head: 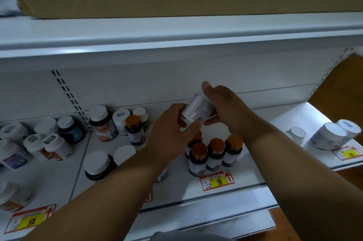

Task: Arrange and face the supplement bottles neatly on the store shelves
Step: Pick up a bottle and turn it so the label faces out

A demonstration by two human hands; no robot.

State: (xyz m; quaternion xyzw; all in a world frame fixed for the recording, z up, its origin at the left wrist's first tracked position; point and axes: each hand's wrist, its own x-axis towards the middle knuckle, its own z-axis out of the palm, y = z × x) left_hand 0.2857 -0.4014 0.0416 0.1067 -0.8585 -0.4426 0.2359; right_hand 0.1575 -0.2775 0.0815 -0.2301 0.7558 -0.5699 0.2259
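Both hands hold one white bottle [198,109] above the shelf [245,172]; the bottle is tilted, its printed label turned toward the camera. The left hand [172,122] grips it from below and from the left, the fingers curled around its lower end; the right hand [222,103] closes over its upper right side, the thumb along the top. Just under the hands stand orange-capped bottles [214,154] in a small group, upright; a price tag [217,180] is at the shelf edge below them. To the left of the left hand are more bottles with white caps [98,122], probably of several kinds, but the labels are too blurred to read; to the right of the right hand, well apart, stand white jars [330,134].
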